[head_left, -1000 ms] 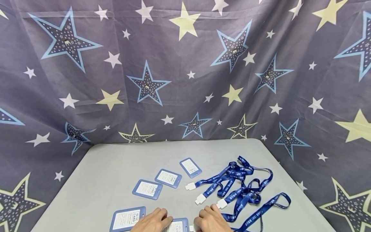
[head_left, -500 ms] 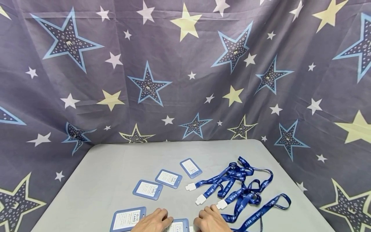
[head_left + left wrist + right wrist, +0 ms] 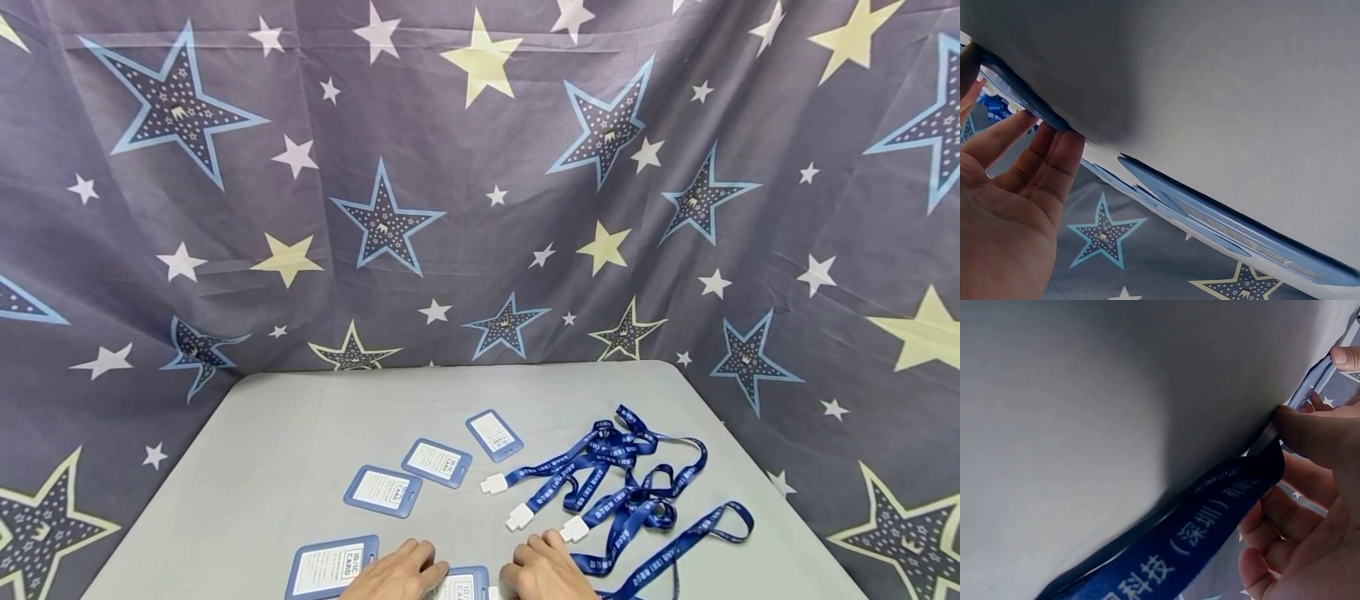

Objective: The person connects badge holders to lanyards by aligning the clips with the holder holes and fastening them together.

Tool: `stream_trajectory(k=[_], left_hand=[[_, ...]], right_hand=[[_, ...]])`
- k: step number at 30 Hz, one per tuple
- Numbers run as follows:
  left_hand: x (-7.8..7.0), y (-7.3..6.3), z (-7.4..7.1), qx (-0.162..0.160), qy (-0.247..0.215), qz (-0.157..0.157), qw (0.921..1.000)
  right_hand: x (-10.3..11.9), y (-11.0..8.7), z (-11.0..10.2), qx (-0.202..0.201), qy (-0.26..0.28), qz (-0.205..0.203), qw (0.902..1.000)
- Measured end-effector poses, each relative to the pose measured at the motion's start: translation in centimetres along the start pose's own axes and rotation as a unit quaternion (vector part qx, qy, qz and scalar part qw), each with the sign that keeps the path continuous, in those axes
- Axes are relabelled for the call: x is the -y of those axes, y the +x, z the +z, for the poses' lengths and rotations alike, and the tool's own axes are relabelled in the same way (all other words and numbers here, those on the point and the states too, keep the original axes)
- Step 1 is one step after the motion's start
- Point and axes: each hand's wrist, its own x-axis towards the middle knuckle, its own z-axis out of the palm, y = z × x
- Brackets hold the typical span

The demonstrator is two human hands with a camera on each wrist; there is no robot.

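At the front edge of the head view my left hand (image 3: 397, 575) holds a blue-framed ID card holder (image 3: 461, 585) flat near the table. In the left wrist view, thumb and fingertips grip the edges of this card holder (image 3: 1027, 97). To its right, my right hand (image 3: 546, 571) pinches the white clip (image 3: 494, 592) of a blue lanyard, right at the holder's slotted end. The right wrist view shows the printed lanyard strap (image 3: 1191, 531) trailing from under the thumb of my right hand (image 3: 1316, 506). My palms hide parts of the clip and holder.
Beside my left hand lies another card holder (image 3: 332, 567). Farther back are three more card holders, the nearest of them a tilted card holder (image 3: 382, 491). Several tangled blue lanyards (image 3: 622, 467) with white clips cover the right of the grey table (image 3: 225, 500). A star-patterned curtain (image 3: 420, 125) stands behind.
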Motion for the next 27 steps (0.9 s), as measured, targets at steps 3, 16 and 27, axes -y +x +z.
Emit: stream_trajectory(k=[3, 16, 27], left_hand=[[-0.10, 0.03, -0.09, 0.012, -0.003, -0.008, 0.9999], [-0.09, 0.08, 0.11, 0.007, -0.003, -0.003, 1.0000], [-0.01, 0.05, 0.37, 0.000, -0.006, -0.004, 1.0000]], right_hand=[[0.01, -0.08, 0.16, -0.011, -0.007, -0.005, 0.9999], [-0.07, -0.16, 0.54, -0.030, -0.022, -0.020, 0.9991], [-0.13, -0.21, 0.82, -0.040, -0.030, -0.030, 0.9983]])
